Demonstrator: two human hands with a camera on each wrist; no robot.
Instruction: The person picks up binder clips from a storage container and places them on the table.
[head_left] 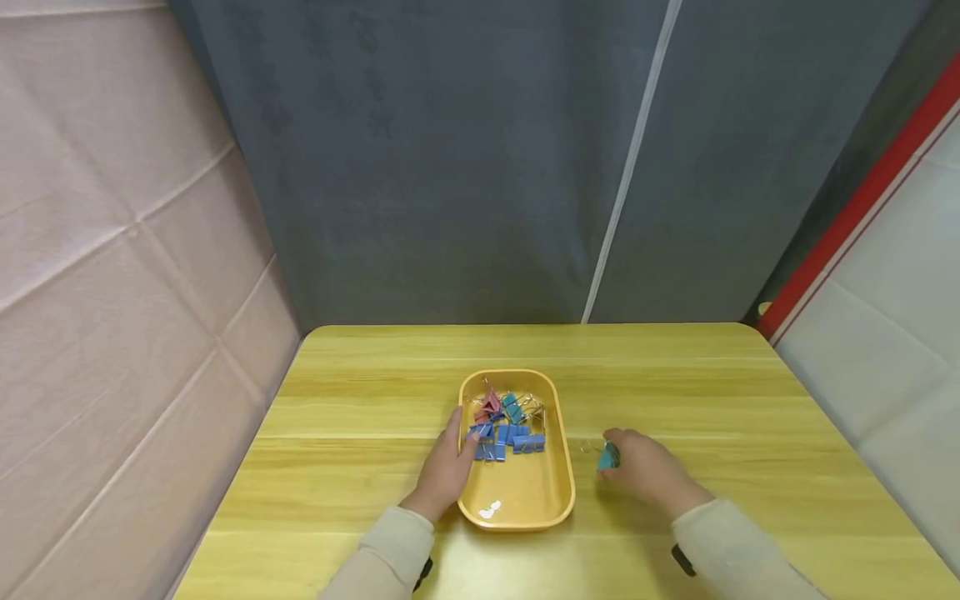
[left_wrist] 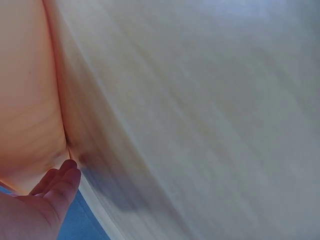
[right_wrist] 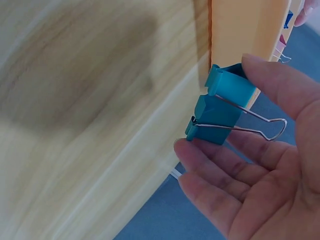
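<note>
In the head view my right hand (head_left: 648,473) is right of the yellow tray (head_left: 517,500) and pinches a teal binder clip (head_left: 609,456). The right wrist view shows this binder clip (right_wrist: 230,90) between thumb and fingertips, one wire handle toward the palm. My left hand (head_left: 444,471) grips the tray's left side, thumb over the rim and fingers along the outer wall. In the left wrist view its fingertips touch the tray wall (left_wrist: 30,90). Inside the tray's far half lie several blue binder clips (head_left: 528,443), a pink one (head_left: 489,406) and a teal one (head_left: 513,408).
The tray stands on a wood-grain table (head_left: 360,400). A dark grey curtain (head_left: 450,167) with a pale stripe hangs behind it. Pinkish sheeting (head_left: 135,292) covers the left side, and a white panel with a red band (head_left: 862,200) is on the right.
</note>
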